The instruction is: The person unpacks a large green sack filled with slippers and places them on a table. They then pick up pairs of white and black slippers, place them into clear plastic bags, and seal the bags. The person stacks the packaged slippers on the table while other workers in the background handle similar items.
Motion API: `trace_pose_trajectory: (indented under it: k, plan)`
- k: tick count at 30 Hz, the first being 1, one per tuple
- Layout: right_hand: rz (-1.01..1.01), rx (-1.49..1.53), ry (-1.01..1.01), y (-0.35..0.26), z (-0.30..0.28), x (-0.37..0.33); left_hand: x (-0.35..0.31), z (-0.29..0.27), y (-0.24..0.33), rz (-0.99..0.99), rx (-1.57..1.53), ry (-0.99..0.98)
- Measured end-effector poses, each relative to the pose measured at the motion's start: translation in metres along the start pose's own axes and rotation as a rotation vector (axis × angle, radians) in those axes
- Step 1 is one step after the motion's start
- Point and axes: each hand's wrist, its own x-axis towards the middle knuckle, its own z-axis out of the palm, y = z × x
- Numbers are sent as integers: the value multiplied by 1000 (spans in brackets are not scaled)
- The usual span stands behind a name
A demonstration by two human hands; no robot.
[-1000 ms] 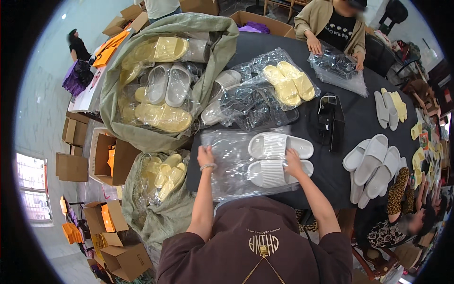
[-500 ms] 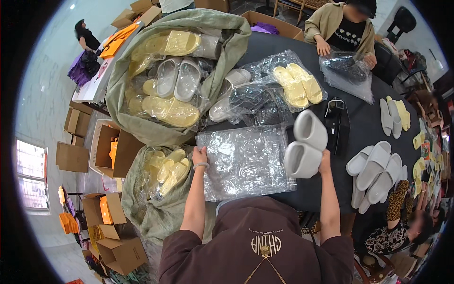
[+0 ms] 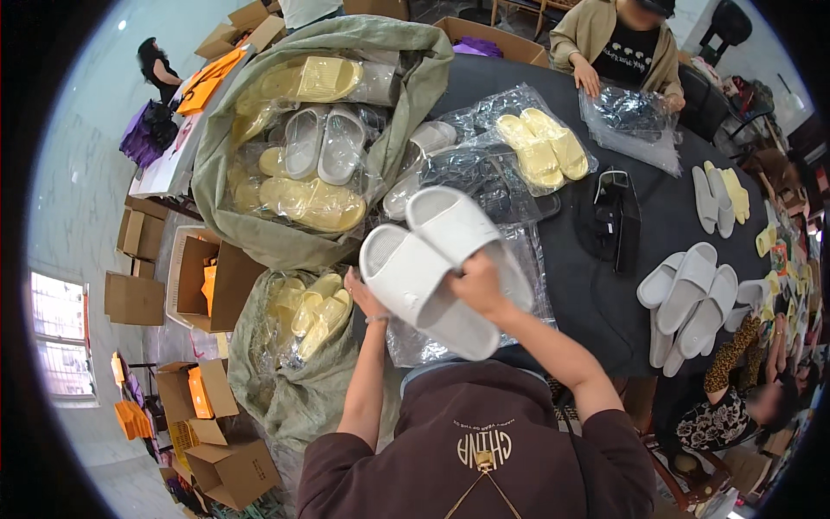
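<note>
A pair of light grey slide slippers (image 3: 415, 270) hangs tilted over the table in front of me. My right hand (image 3: 481, 287) is closed on the pair, gripping the inner sides where the two slippers meet. Below them a clear plastic bag (image 3: 534, 281) lies flat and crinkled, mostly covered by the slippers. My left hand (image 3: 367, 298) is at the left side of the slippers, close to the bag's left edge. Its fingertips are partly hidden behind the slipper, so its grip does not show.
A large green sack (image 3: 226, 186) of bagged slippers stands far left, a smaller sack (image 3: 290, 381) nearer. Bagged yellow slippers (image 3: 543, 149), a black device (image 3: 616, 221) and loose grey slippers (image 3: 689, 294) lie on the dark table (image 3: 579, 298). Across, a co-worker (image 3: 627, 48) handles plastic bags.
My right hand has swung the grey slippers left from the bag's right side to over it, turning their soles downward. My left hand has shifted slightly lower.
</note>
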Motion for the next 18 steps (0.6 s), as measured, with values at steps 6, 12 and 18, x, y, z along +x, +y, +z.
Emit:
trace_pose_trajectory:
  k: [6,12,18]
  plan:
    - [147,-77,-312,22,93,-49,-52,-18,-59,161,24,-786]
    - [209,-303,-473,71,94,-83,-27,-40,-10,268,460,-1044]
    - [116,-469,-315,132,17,-105,-19,-41,8,198,452,-1023]
